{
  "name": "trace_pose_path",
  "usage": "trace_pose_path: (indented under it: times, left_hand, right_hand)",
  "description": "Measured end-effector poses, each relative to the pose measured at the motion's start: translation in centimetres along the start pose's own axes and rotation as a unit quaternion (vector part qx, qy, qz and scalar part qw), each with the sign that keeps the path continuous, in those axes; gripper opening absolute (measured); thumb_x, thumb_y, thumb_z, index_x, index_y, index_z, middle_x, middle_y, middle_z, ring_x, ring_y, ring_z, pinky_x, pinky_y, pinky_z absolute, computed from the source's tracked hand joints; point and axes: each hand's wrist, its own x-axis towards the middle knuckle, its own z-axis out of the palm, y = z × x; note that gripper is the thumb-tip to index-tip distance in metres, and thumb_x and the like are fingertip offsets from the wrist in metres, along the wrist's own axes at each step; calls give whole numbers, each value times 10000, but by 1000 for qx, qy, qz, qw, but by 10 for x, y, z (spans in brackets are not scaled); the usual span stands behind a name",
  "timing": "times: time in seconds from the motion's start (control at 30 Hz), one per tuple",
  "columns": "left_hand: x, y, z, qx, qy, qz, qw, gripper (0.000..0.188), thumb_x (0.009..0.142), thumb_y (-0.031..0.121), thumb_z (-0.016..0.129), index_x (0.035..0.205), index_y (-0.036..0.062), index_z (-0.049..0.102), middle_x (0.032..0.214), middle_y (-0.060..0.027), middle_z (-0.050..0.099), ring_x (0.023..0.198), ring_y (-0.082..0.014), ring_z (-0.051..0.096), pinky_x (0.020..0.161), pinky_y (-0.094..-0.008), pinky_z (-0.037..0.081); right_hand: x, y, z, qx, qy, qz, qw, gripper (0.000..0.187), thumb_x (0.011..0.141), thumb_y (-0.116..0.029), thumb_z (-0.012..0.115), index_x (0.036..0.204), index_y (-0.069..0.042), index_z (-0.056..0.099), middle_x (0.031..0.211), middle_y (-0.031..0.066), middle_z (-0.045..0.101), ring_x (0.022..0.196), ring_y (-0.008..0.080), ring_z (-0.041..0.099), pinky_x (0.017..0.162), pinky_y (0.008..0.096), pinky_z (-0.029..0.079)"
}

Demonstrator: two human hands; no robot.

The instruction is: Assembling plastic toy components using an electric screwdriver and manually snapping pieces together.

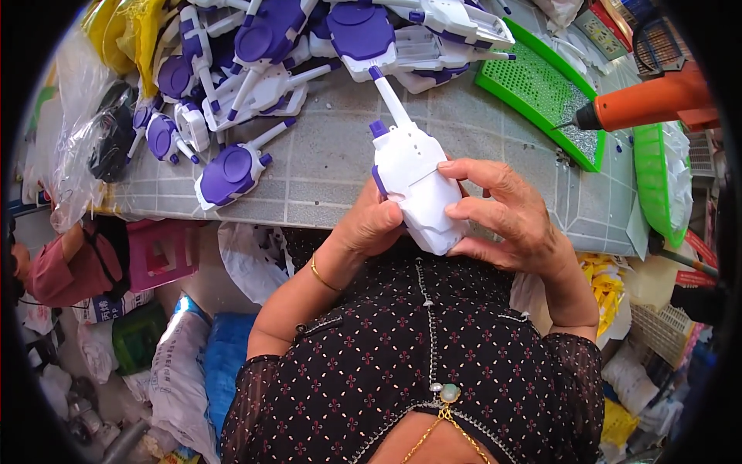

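In front of my chest, at the table's near edge, I hold a white and purple plastic toy walkie-talkie (423, 166), its plain white back up and its antenna pointing away from me. My left hand (372, 224) grips its left side, thumb on the edge. Fingers of my right hand (510, 216) press on the back and right edge, over a smooth lower panel. Several similar walkie-talkies (362, 35) lie heaped at the far side of the table. One more walkie-talkie (232, 172) rests purple face up on the left.
A green perforated tray (533, 122) with small silvery screws lies at the far right. Over it points an orange electric screwdriver (657, 102). A green basket (655, 185) stands beyond. Clear plastic bags (81, 155) hang at left, near another person's sleeve (66, 274) and a pink crate (158, 259).
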Motion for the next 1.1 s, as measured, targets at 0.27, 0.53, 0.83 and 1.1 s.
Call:
trace_pose_path:
  times: [0.27,0.53,0.83,1.1]
  left_hand:
    - [6,-4,-2,-15,63,49,997,973,712,487,882,1427,32,404,1317,-133,574,1160,-246,620,1014,-400,509]
    - [-1,2,4,96,68,21,993,913,836,538,765,1482,47,348,1408,-118,511,1276,-257,543,981,-418,537]
    - [-4,36,23,770,-22,317,553,568,764,352,828,1161,-11,644,1076,-178,662,963,-326,647,849,-414,497]
    - [41,17,4,781,-43,226,581,764,713,382,832,1299,-14,540,1176,-195,604,1050,-403,570,902,-469,459]
  right_hand:
    - [-3,-6,12,-118,23,22,993,618,741,-276,823,1313,-152,623,1354,147,559,1175,307,579,945,417,437]
    - [-12,7,27,-118,95,120,981,549,816,-224,785,1310,-54,617,1304,171,594,1176,320,582,1020,421,410]
    - [-37,53,-1,-24,37,113,993,535,784,-59,773,1291,-39,602,1323,173,590,1206,341,579,1031,406,450]
    - [-37,48,0,-138,119,158,971,506,723,-126,828,1196,-36,670,1169,147,654,1094,326,613,985,418,444]
